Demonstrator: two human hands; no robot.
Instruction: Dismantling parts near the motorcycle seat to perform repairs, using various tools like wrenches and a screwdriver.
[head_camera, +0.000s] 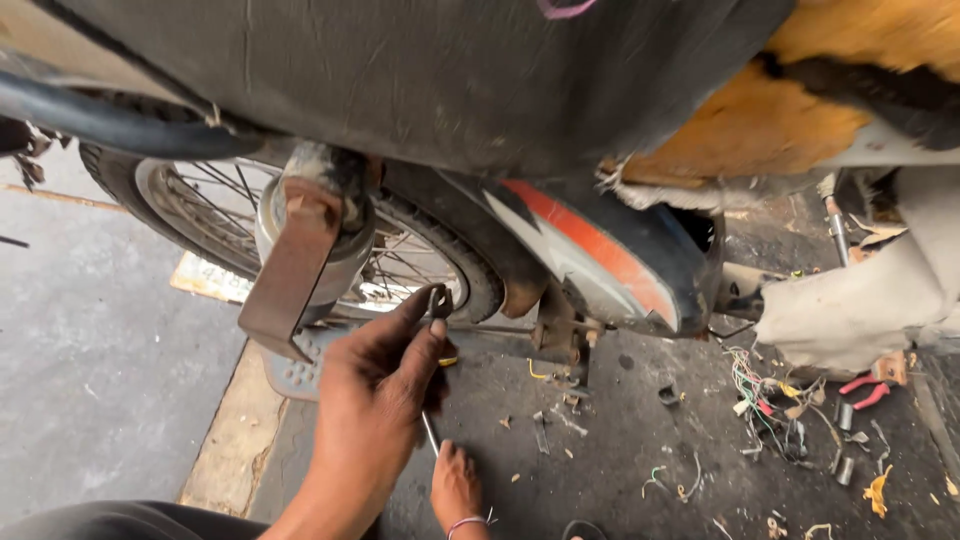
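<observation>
left hand (375, 400): grip clamped on a metal wrench (438, 305), held just below the rear wheel (400, 255) (spokes visible) | right hand (456, 488): lower down, touching the wrench's shaft, grip state cannot be told | loose wires (770, 400): lying on the floor, well right of wheel

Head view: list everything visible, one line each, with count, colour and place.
Motorcycle seat: one, black, torn, orange foam showing, top.
Rear wheel: one, black tyre, silver spokes, left.
Fender: one, dark with orange stripe, centre.
Rusty bracket: one, brown, before the wheel.
Wire bundle: one, mixed colours, floor right.
Pliers: one, red handles, far right.
Spanner: one, grey metal, head near wheel.
Left hand: grips spanner.
Right hand: low, at the spanner's lower end.
</observation>
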